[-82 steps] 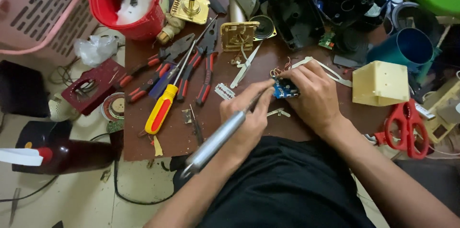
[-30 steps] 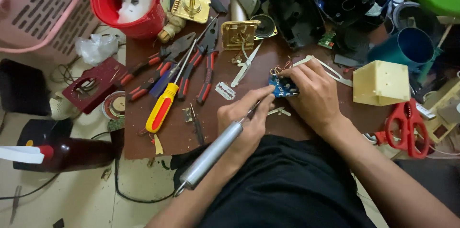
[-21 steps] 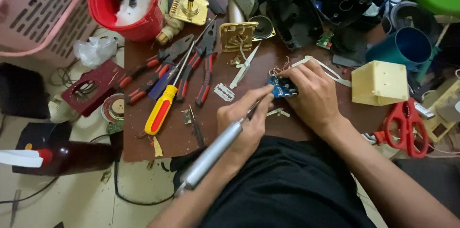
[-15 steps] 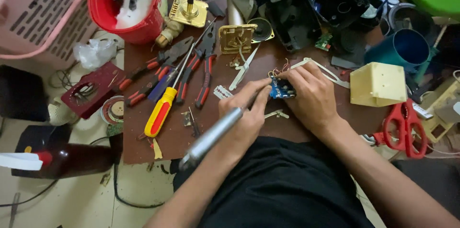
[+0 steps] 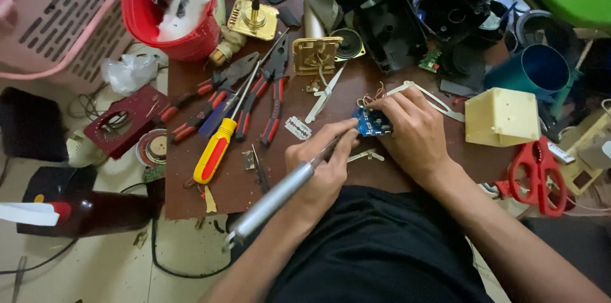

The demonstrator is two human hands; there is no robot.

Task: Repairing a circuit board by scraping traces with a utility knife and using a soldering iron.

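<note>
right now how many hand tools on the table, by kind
pliers: 3
screwdriver: 1
scissors: 1
soldering iron, in the left hand: 1
total: 6
The right hand holds a blue board.

- The soldering iron (image 5: pixel 280 193) in the left hand (image 5: pixel 324 163) has a smooth, dull-grey metal barrel.
- The small circuit board (image 5: pixel 372 123), pinched by the right hand (image 5: pixel 414 134), shows a glossy blue face; thin copper-coloured wires (image 5: pixel 371 96) sit just above it.
- The desk (image 5: pixel 235 195) under the board is matt brown, scuffed and dusty.
- Left of the board, a screwdriver (image 5: pixel 216 150) has a glossy yellow-and-red plastic handle; the pliers (image 5: pixel 270 96) beside it have red grips and dark metal.
- Right of the board: a matt cream plastic box (image 5: pixel 503 117) and scissors (image 5: pixel 534 169) with smooth red plastic handles.
</note>
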